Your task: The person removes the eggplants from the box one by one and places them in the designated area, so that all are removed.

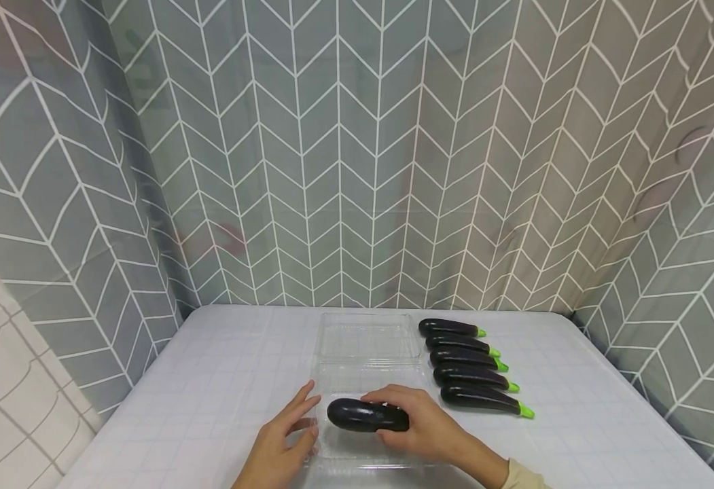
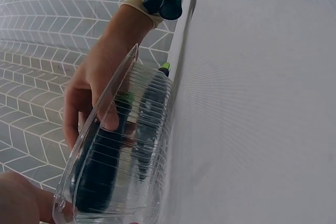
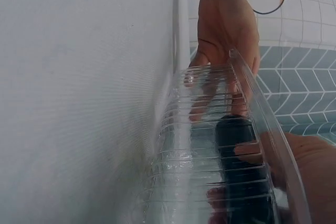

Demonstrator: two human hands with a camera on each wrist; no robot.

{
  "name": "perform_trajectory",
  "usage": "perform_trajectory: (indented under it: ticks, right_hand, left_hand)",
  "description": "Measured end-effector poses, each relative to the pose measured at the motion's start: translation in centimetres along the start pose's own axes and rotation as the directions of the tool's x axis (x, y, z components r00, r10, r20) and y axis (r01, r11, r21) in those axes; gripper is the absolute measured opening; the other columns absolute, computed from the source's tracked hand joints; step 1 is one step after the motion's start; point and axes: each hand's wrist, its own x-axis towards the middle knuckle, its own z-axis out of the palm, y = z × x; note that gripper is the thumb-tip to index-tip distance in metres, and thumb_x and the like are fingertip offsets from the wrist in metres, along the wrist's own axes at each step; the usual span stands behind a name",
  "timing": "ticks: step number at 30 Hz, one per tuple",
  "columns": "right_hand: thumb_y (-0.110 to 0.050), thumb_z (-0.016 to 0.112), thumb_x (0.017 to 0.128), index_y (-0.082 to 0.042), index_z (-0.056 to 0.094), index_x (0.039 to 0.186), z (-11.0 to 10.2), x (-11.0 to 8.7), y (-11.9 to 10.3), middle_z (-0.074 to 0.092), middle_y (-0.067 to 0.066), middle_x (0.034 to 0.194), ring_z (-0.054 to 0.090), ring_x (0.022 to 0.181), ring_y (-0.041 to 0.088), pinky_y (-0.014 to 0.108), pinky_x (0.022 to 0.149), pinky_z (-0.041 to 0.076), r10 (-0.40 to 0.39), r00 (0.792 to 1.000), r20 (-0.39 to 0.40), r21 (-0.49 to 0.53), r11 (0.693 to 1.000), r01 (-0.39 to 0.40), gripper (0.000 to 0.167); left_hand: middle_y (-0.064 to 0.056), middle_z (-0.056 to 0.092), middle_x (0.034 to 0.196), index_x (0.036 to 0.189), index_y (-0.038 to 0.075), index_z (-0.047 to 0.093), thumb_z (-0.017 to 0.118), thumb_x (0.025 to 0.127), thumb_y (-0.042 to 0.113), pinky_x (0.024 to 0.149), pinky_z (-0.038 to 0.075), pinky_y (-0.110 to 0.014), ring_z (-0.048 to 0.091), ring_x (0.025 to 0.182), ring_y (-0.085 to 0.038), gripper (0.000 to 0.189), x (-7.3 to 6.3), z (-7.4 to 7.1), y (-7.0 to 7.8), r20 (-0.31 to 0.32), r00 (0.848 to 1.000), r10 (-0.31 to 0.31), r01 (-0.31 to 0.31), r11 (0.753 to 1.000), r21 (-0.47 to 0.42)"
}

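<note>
My right hand [image 1: 420, 421] grips a dark, glossy eggplant [image 1: 357, 415] from above, thumb on the near side and fingers over the far side. The eggplant lies crosswise within the outline of a clear plastic clamshell box [image 1: 363, 466], its rounded end pointing left and its stem end hidden by the hand. Through the ribbed wall in the left wrist view, the held eggplant [image 2: 100, 169] shows tilted behind the plastic. My left hand [image 1: 283, 435] is at the box's left edge, fingers spread and loosely bent, fingertips right at the rim.
The box's hinged lid [image 1: 322, 339] lies folded back on the far side. Several eggplants with green stems [image 1: 479, 397] are lined up in a row to the right of it. A white-covered table [image 1: 210, 380] carries everything, with a grey patterned curtain [image 1: 357, 170] behind.
</note>
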Motion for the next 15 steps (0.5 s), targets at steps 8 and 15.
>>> perform_trajectory:
  ticks: [8,15]
  right_hand:
    - [-0.01,0.081,0.085,-0.018,0.069,0.125,0.03,-0.09,0.02,0.072,-0.008,0.114,0.066,0.094,0.006,0.027,0.082,0.059,0.035,0.998,-0.047,0.018,0.999,-0.035,0.043]
    - [-0.013,0.079,0.089,-0.017,0.071,0.122,-0.33,0.07,-0.18,0.072,-0.008,0.112,0.066,0.094,0.008,0.029,0.08,0.058,0.025,0.993,-0.116,0.025,0.999,-0.022,0.035]
  left_hand:
    - [-0.024,0.034,0.162,0.142,-0.008,0.057,0.067,0.096,0.0,0.072,0.064,-0.026,0.066,0.113,-0.044,0.048,-0.12,0.12,-0.2,-0.011,1.0,0.029,-0.03,0.999,-0.026]
    - [-0.022,0.034,0.163,0.143,-0.008,0.056,0.065,0.097,0.001,0.078,0.063,-0.027,0.065,0.114,-0.046,0.047,-0.13,-0.02,-0.2,-0.007,0.999,0.034,-0.034,0.999,0.011]
